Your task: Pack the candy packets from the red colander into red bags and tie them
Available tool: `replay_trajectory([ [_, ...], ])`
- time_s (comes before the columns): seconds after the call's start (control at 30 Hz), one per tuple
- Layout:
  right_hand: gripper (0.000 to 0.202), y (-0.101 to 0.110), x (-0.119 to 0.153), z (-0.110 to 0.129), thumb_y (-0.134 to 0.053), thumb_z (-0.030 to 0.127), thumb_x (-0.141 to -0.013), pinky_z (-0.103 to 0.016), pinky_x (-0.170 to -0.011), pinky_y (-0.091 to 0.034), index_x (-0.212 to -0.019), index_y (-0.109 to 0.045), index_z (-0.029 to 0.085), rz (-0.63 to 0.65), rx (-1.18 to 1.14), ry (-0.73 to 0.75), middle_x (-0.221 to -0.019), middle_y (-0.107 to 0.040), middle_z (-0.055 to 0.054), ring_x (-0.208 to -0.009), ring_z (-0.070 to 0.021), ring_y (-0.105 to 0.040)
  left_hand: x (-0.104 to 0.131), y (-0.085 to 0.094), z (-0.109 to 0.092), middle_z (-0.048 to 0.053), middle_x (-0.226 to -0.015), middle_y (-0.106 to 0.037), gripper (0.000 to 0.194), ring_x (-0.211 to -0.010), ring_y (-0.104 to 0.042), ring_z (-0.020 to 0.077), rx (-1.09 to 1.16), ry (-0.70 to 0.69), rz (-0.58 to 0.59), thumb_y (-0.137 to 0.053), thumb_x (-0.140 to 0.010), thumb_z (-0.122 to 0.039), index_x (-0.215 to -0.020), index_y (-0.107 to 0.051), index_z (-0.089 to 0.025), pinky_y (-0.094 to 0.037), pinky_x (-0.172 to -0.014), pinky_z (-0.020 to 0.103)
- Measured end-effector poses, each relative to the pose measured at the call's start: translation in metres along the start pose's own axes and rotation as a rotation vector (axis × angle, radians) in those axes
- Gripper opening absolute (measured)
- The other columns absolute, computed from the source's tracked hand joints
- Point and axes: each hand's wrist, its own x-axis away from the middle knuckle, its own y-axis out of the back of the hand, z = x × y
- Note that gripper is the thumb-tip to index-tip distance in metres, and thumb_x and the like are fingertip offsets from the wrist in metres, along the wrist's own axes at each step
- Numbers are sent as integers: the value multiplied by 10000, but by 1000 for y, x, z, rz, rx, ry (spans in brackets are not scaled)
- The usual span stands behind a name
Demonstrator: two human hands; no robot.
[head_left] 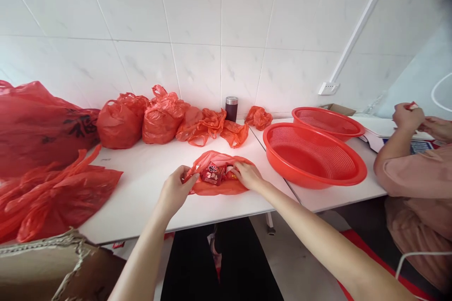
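An open red plastic bag [219,191] lies on the white table in front of me, its mouth spread toward me. Inside it is a shiny red packet [212,174] with white and dark lettering, beside smaller red and yellow packets. My left hand [177,189] pinches the bag's left rim between thumb and fingers. Reaching into the right side of the mouth, my right hand [248,175] has its fingertips closed on a small red packet [230,172], which they partly cover.
Several filled red bags [164,120] line the wall, near a dark tumbler [231,109]. Two red mesh baskets [314,155] stand at the right. A torn cardboard box [38,265] is at the lower left. A co-worker's hands [409,116] hold something small at the far right.
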Motion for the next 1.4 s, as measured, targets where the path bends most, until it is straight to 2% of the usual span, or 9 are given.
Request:
replay_trajectory([
  [0.17,261,9,-4,7,-457,363,-958,-303,-774,-437,-1017,-639,184,40,10,-17,-1063,-688,-103,-957,-227,-633,7,-2,-4,-29,-664,-586,312,-617,-516,147,7,-5,-25,-557,-798,-514,-824,-604,-207,-383,-561,232],
  [0.27,176,36,-11,11,-540,326,-909,-273,-702,-439,-920,-663,201,81,-17,0,-952,-708,-66,-840,-197,-646,3,10,-9,-32,-546,-519,332,-526,-456,134,-44,34,2,-580,-771,-507,-691,-613,-187,-334,-501,237],
  [0.4,160,110,-34,9,-517,300,-908,-236,-630,-421,-928,-651,216,27,-66,15,-808,-687,-12,-696,-138,-615,-22,48,-43,-22,-508,-527,281,-494,-475,134,-66,55,39,-642,-737,-444,-716,-681,-167,-352,-483,243],
  [0.53,188,192,-57,5,-510,289,-887,-260,-630,-394,-1008,-633,215,-170,9,-74,-873,-674,-33,-714,-153,-589,-55,92,-99,17,-647,-623,231,-662,-596,145,13,-2,107,-703,-732,-353,-737,-706,-122,-510,-671,267],
  [0.63,174,223,-61,6,-558,297,-849,-268,-624,-372,-981,-647,228,-296,173,-157,-931,-671,-36,-753,-170,-576,-67,111,-129,42,-773,-682,217,-769,-635,164,82,-10,75,-731,-727,-330,-795,-723,-124,-545,-734,288],
  [0.77,144,230,-58,14,-609,322,-820,-265,-610,-349,-932,-670,254,-190,227,-105,-930,-670,-14,-763,-170,-568,-69,117,-140,78,-792,-711,159,-828,-668,209,89,-5,98,-779,-682,-265,-708,-717,-121,-569,-788,332],
  [0.87,183,235,-59,22,-547,336,-870,-265,-615,-349,-990,-661,258,-307,161,-114,-932,-660,-16,-739,-154,-555,-70,123,-135,76,-859,-724,182,-878,-673,202,215,-57,87,-789,-677,-301,-728,-728,-137,-569,-821,305],
  [1.13,174,250,-72,47,-599,291,-834,-258,-636,-355,-974,-666,213,-329,72,-37,-914,-621,-21,-735,-135,-524,-68,138,-130,66,-858,-700,167,-845,-653,170,438,-140,51,-762,-708,-309,-729,-724,-147,-539,-850,305],
  [1.4,93,244,-75,96,-650,228,-810,-259,-638,-400,-892,-646,184,-307,-142,173,-803,-620,-4,-673,-115,-537,-72,142,-129,58,-926,-707,269,-1011,-616,241,206,-301,0,-724,-723,-476,-752,-700,-210,-426,-967,389],
])
